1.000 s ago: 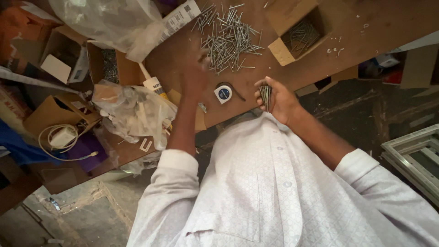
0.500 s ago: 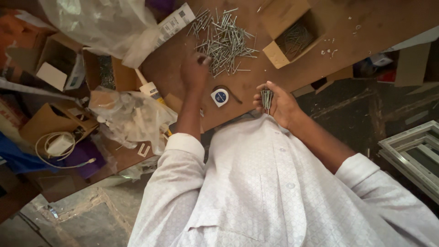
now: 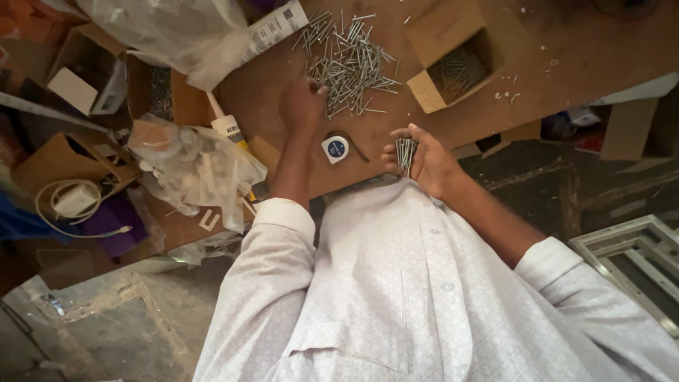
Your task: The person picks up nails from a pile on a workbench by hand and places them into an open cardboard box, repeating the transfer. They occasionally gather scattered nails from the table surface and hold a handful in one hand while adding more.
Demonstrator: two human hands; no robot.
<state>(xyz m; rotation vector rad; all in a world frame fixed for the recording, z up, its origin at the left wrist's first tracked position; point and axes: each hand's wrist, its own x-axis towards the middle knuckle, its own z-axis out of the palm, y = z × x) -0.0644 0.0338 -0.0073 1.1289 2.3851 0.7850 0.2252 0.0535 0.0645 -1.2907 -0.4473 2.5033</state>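
One loose pile of nails (image 3: 350,64) lay near the far edge of the bench (image 3: 566,56). The left hand (image 3: 300,106) rested at the pile's near side, fingers curled onto nails there. The right hand (image 3: 424,159), at the near edge, gripped one upright bundle of nails (image 3: 405,152). One tape measure (image 3: 335,149) sat between both hands. One open cardboard box (image 3: 453,60) held more nails.
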